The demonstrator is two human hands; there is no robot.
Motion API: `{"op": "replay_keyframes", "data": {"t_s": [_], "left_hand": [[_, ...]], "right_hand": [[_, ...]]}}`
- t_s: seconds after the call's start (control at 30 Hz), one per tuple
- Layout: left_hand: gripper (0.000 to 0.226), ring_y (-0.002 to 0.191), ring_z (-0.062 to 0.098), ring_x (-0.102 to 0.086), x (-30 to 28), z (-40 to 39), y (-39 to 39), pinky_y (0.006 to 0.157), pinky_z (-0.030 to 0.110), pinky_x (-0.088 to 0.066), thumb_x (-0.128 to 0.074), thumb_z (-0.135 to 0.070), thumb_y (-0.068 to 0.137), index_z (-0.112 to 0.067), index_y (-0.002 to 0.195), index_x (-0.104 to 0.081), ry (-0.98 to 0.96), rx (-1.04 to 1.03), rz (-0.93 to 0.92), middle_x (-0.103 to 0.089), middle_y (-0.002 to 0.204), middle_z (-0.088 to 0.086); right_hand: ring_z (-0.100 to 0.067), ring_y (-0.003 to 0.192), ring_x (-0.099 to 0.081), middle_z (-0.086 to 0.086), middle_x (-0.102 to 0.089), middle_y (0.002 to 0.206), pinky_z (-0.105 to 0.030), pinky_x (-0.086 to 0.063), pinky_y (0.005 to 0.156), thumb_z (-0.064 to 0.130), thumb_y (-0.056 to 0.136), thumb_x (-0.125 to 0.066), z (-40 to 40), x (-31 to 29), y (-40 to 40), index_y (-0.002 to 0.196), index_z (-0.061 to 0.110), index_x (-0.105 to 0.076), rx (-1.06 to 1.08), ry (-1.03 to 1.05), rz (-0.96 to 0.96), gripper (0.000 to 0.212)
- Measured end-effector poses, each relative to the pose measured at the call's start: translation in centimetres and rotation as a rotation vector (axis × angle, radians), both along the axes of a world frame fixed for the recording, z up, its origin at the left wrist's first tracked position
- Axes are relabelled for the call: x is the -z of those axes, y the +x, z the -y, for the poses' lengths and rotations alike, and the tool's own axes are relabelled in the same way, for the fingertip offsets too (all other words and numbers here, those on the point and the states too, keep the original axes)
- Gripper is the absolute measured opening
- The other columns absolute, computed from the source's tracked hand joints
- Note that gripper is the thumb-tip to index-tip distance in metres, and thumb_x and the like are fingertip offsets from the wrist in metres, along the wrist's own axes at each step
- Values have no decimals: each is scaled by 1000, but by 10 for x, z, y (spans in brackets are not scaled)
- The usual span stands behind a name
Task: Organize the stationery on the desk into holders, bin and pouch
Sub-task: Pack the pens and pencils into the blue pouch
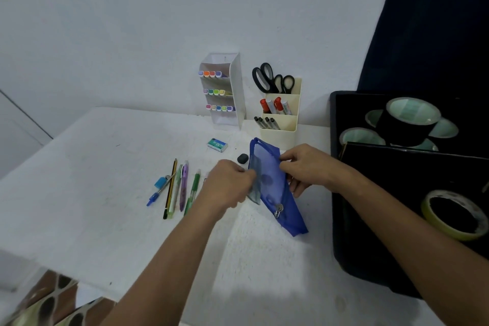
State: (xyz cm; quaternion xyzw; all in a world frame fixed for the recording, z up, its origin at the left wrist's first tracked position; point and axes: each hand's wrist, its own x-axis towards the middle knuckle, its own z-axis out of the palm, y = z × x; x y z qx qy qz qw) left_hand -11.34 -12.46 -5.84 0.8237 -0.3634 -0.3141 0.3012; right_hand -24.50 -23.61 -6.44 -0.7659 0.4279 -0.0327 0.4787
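Both hands at the blue mesh zip pouch (275, 188), mouth held apart for loading.

Left hand (227, 185) fingers curled, pinching the near mouth edge; right hand (307, 167) pinching the far edge by the zip; pouch tilted on the white desk (105, 167); judged light, limp, collapsing if released, so grip at the stiffer zip seam; loose pens and pencils (177, 188) lie just left; a small dark eraser (242, 158) beyond; cream compartment holder (283, 116) at the wall.

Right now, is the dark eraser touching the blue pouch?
Apart. The head view shows a strip of white desk between the dark eraser and the blue pouch.
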Motion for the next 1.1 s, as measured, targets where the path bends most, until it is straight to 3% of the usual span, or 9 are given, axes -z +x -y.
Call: {"op": "replay_keyframes", "data": {"t_s": [0.2,0.33,0.53,0.63,0.7,0.8,0.87,0.97,1.1], "left_hand": [[23,59,15,-52,27,36,-16,44,21,-37,-54,-20,88,-2,96,-67,43,71,182,-63,81,10],[22,74,16,-56,27,37,-27,55,21,-41,-52,-17,94,-3,101,-68,-9,133,284,-52,82,1],[27,49,9,-46,31,33,-27,45,19,-32,-52,-17,91,-11,66,-60,30,286,225,-50,55,-3],[35,49,12,-45,31,26,-20,49,26,-39,-53,-13,90,-9,55,-58,-61,262,184,-53,53,2],[24,64,19,-57,31,23,-9,61,31,-47,-53,-14,89,-5,76,-71,-102,199,228,-69,76,8],[23,83,19,-62,35,22,15,71,26,-49,-55,-15,90,-10,106,-69,5,110,372,-69,107,6],[27,94,21,-63,38,19,31,79,29,-54,-58,-15,89,-10,114,-63,140,73,408,-64,113,7],[35,100,22,-63,43,16,46,78,30,-51,-63,-25,88,-10,119,-61,317,153,479,-62,117,8],[62,90,16,-59,48,18,53,69,26,-47,-69,-48,79,-16,130,-53,431,212,478,-61,119,4]], "right_hand": [[-23,68,-71,-13,-70,83,-29,-61,62,13,98,-43,-1,2,-1,117,7,-60,-1,-24,-17,26],[-26,70,-72,-16,-71,84,-32,-61,64,11,97,-42,3,3,-3,112,6,-62,8,-20,-9,26],[-30,72,-72,-20,-72,83,-37,-62,68,7,95,-39,6,4,-4,111,4,-63,21,-12,-6,28],[-33,72,-72,-22,-71,84,-38,-62,67,7,95,-39,7,4,-5,113,2,-61,29,-2,-3,29],[-32,72,-71,-22,-71,84,-36,-62,64,8,96,-39,8,5,-5,117,3,-60,39,-3,-10,30],[-28,68,-71,-18,-71,84,-33,-61,61,12,97,-41,8,8,-3,125,7,-57,50,-28,-34,32],[-27,67,-71,-17,-71,84,-31,-61,59,14,97,-43,9,10,-1,129,8,-54,53,-33,-36,34],[-25,64,-70,-16,-71,85,-28,-60,55,16,98,-44,9,11,-1,134,9,-50,53,-36,-39,37],[-26,65,-71,-17,-71,84,-29,-60,55,16,98,-44,9,11,-2,130,8,-53,53,-42,-41,35]]}}
